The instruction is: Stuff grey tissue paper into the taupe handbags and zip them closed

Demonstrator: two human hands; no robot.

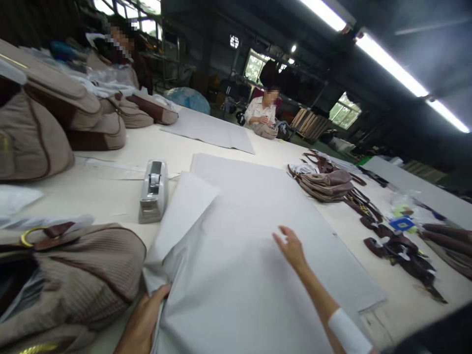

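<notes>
Left hand: my left hand (145, 317) was curled on the near left edge of the paper stack (250, 246), fingers pinching the lifted sheets at that corner.
Right hand: my right hand (291, 248) lay open and flat on the top sheet, fingers spread, gripping nothing.
Paper: the stack lay straight ahead of me on the table (110, 196), its long axis running away from me toward the far side; one sheet's corner (186, 211) was folded over on the left.
Which hand is nearer: I judged the left nearer the loose edge, the right nearer the middle of the sheet.
Left of the paper: a ribbed beige handbag (73, 275) sat just beside my left hand, and a tape dispenser (154, 191) stood beyond it.
Right of the paper: flat bags (324, 184) and dark straps (398, 246) lay well apart.
Others: a person (262, 110) sat at the far end.
</notes>
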